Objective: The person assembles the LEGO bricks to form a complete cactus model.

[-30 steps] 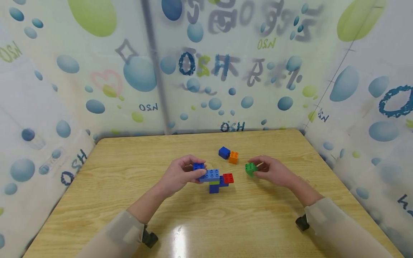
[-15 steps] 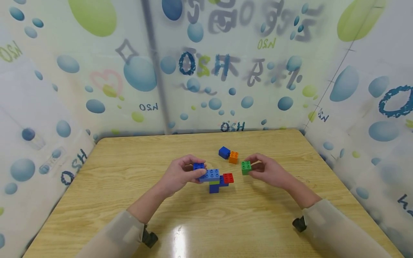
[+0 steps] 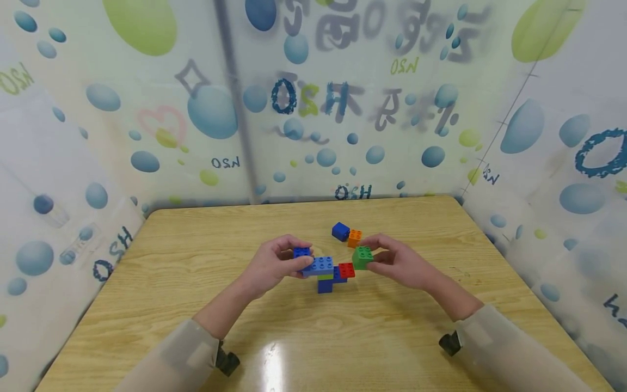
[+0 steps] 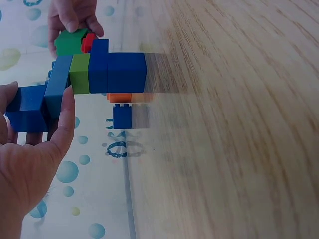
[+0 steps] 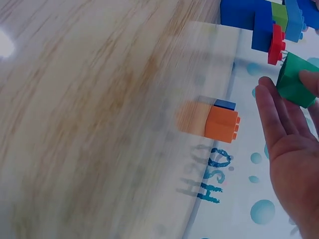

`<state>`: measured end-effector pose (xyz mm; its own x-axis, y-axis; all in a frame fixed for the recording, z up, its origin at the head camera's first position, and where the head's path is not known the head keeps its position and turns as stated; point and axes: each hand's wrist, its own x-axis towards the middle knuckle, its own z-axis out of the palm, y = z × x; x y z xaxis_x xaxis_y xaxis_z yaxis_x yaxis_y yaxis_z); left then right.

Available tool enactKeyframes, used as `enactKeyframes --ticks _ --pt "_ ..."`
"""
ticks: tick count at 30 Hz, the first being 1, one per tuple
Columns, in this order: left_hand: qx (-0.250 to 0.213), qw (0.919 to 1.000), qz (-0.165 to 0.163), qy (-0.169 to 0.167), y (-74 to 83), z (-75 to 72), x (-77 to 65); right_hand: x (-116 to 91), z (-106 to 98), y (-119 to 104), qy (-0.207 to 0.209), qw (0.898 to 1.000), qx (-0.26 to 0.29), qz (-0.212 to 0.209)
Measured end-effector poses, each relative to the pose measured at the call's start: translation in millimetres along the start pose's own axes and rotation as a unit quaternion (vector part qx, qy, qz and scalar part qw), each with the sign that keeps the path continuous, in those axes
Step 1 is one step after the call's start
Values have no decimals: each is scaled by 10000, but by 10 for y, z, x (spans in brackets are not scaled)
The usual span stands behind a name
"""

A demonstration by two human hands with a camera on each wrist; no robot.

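My left hand (image 3: 274,268) grips the upper left end of a toy brick build, at a dark blue brick (image 4: 29,107) and a light blue long brick (image 3: 320,265). Beneath these sit a lime green brick (image 4: 79,73) and dark blue bricks (image 4: 127,73). A thin red brick (image 3: 346,270) sticks out at the build's right side, studs up. My right hand (image 3: 404,262) pinches a green brick (image 3: 362,257) between thumb and fingers. That brick is just above and right of the red one; in the right wrist view it hangs tilted beside the red studs (image 5: 283,45).
Behind the build, a loose blue brick (image 3: 340,231) and an orange brick (image 3: 355,238) lie close together on the wooden table (image 3: 220,228). A patterned curtain (image 3: 313,136) rises along the table's back edge and both sides.
My right hand has carried the green brick leftward, from apart on the right to close by the red brick, while turning it studs-up. The left hand and build have stayed still.
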<state>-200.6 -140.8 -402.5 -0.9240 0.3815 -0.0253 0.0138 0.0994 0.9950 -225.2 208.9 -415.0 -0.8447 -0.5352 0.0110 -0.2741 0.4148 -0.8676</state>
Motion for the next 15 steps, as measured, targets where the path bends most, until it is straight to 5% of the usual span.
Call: enactKeyframes --ticks 15 --pt "48 10000 33 5 -15 -7 5 33 108 -45 -241 9991 -61 -336"
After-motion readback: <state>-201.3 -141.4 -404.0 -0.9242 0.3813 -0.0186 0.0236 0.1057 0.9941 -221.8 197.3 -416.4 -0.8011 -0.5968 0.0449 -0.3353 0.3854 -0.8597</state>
